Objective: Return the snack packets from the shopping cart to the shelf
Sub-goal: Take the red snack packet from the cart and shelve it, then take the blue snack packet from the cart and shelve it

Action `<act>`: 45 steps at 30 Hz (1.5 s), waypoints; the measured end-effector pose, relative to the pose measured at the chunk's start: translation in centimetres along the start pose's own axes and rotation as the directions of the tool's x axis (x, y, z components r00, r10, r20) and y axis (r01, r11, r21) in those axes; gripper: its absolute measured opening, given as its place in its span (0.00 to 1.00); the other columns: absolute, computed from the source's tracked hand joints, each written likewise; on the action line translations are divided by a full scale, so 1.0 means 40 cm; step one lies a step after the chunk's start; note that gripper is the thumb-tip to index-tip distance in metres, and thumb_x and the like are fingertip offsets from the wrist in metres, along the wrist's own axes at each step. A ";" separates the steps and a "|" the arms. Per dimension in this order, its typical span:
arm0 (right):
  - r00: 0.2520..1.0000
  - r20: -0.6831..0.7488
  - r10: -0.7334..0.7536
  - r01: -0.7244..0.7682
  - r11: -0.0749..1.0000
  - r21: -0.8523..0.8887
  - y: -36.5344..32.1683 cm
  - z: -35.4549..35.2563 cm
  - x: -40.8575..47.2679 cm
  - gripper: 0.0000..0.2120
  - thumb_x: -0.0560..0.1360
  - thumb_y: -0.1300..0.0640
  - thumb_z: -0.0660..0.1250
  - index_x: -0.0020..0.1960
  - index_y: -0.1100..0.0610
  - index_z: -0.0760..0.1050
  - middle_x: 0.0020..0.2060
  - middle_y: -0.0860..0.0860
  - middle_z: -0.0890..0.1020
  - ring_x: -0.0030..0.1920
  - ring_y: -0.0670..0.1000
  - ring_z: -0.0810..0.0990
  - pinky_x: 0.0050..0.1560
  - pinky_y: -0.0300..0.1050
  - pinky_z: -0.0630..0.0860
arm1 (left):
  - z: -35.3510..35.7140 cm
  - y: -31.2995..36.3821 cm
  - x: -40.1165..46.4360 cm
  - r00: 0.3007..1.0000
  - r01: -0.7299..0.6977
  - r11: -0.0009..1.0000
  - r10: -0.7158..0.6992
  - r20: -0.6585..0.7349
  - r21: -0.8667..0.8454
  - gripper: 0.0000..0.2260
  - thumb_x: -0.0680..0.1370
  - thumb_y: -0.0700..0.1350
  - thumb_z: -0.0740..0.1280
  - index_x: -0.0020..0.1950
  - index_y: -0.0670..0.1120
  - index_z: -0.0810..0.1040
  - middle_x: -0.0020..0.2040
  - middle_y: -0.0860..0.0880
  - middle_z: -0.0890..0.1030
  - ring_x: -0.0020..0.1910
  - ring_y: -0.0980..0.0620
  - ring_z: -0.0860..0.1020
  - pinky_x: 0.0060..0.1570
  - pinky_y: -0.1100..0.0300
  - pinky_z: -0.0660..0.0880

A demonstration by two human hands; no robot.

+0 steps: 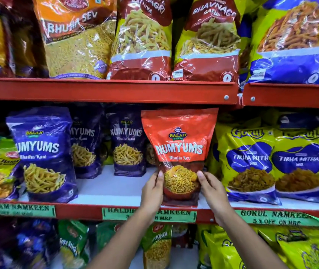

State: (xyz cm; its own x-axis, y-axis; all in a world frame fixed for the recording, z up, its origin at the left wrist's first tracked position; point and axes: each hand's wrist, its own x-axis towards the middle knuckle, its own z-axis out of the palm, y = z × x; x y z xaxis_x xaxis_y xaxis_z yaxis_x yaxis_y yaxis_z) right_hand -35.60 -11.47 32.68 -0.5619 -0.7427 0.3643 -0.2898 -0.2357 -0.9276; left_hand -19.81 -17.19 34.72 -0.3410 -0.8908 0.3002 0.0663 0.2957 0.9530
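Note:
An orange-red Numyums Bhujia Sev packet (pixel 180 144) stands upright at the front edge of the middle shelf (pixel 115 189), between purple packets and yellow ones. My left hand (pixel 152 191) grips its lower left side. My right hand (pixel 212 188) grips its lower right side. Both thumbs press on the packet's front near the printed bowl. The shopping cart is out of view.
Purple Numyums Bhatha Kani packets (pixel 44 152) stand to the left, with bare white shelf between them and the held packet. Yellow Gokul Tikha Mitha packets (pixel 252 164) stand close on the right. The red upper shelf rail (pixel 106 92) hangs just above the packet's top. More packets fill the lower shelf.

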 end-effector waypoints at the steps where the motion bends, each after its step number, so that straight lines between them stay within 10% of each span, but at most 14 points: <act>1: 1.000 0.012 -0.010 0.011 1.000 -0.023 -0.014 -0.001 -0.015 0.18 0.74 0.41 0.60 0.56 0.51 0.77 0.56 0.49 0.82 0.59 0.49 0.78 0.61 0.52 0.74 | -0.001 0.007 -0.013 1.000 -0.007 1.000 0.007 0.001 0.015 0.18 0.81 0.51 0.54 0.68 0.48 0.67 0.55 0.54 0.71 0.58 0.55 0.70 0.55 0.61 0.65; 7: 0.977 0.027 -0.211 0.204 0.897 -0.393 -0.062 0.010 -0.146 0.32 0.76 0.42 0.58 0.75 0.50 0.53 0.74 0.47 0.61 0.74 0.45 0.58 0.73 0.44 0.57 | -0.019 -0.002 -0.116 0.980 -0.200 0.916 0.196 0.046 0.349 0.25 0.80 0.56 0.53 0.75 0.50 0.53 0.75 0.52 0.60 0.74 0.54 0.57 0.72 0.57 0.56; 13: 0.901 0.149 -0.407 0.383 0.587 -0.714 0.021 0.042 -0.391 0.32 0.77 0.41 0.53 0.76 0.50 0.46 0.77 0.51 0.52 0.77 0.50 0.48 0.75 0.45 0.48 | -0.087 -0.118 -0.334 0.882 -0.428 0.604 0.442 0.164 0.672 0.26 0.80 0.54 0.51 0.75 0.50 0.46 0.78 0.52 0.47 0.76 0.58 0.42 0.75 0.58 0.37; 25: 0.899 0.431 0.070 0.316 0.578 -0.753 0.313 0.087 -0.941 0.31 0.78 0.39 0.49 0.76 0.48 0.43 0.77 0.50 0.49 0.77 0.47 0.42 0.74 0.49 0.47 | -0.266 -0.472 -0.841 0.941 -0.301 0.323 -0.050 0.334 0.897 0.28 0.80 0.57 0.51 0.75 0.46 0.47 0.78 0.49 0.46 0.76 0.49 0.46 0.71 0.48 0.45; 30: 0.707 0.566 0.423 0.214 0.635 -0.742 0.381 0.092 -1.063 0.38 0.73 0.31 0.51 0.74 0.43 0.36 0.76 0.44 0.40 0.77 0.47 0.42 0.74 0.46 0.54 | -0.363 -0.567 -0.973 0.842 -0.250 0.332 -0.390 0.373 0.910 0.34 0.75 0.68 0.47 0.75 0.49 0.54 0.76 0.50 0.59 0.76 0.52 0.48 0.72 0.55 0.43; 35: 0.497 0.593 0.634 0.088 0.642 -0.761 0.426 0.081 -1.100 0.42 0.64 0.29 0.64 0.72 0.44 0.58 0.66 0.45 0.73 0.62 0.51 0.75 0.57 0.45 0.75 | -0.438 -0.617 -1.023 0.675 -0.093 0.541 -0.583 0.453 0.836 0.25 0.70 0.63 0.66 0.64 0.56 0.71 0.60 0.53 0.79 0.57 0.53 0.76 0.53 0.61 0.73; 39: 0.638 0.455 0.622 -0.116 0.661 -0.741 0.460 0.093 -1.098 0.15 0.67 0.55 0.70 0.53 0.43 0.79 0.42 0.47 0.86 0.42 0.49 0.84 0.44 0.47 0.81 | -0.453 -0.663 -1.031 0.786 0.301 0.645 -0.585 0.200 0.703 0.12 0.70 0.38 0.71 0.42 0.57 0.83 0.37 0.59 0.85 0.37 0.55 0.81 0.39 0.57 0.79; 45: 0.716 0.344 0.608 -0.337 0.732 -0.592 0.359 0.092 -0.967 0.18 0.66 0.66 0.73 0.36 0.42 0.80 0.34 0.42 0.83 0.37 0.43 0.83 0.39 0.39 0.81 | -0.440 -0.570 -0.881 0.821 0.440 0.793 -0.546 0.170 0.422 0.06 0.68 0.37 0.74 0.37 0.48 0.84 0.29 0.58 0.83 0.33 0.54 0.82 0.35 0.62 0.77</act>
State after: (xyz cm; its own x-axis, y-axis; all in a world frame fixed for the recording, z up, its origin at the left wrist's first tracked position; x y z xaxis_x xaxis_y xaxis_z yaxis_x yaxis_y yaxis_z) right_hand -15.18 11.59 4.97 -0.3122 -0.8904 -0.3312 -0.4809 0.4488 -0.7532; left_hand 7.20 1.40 3.14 -0.4751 -0.8340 -0.2807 -0.4935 -0.0116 0.8697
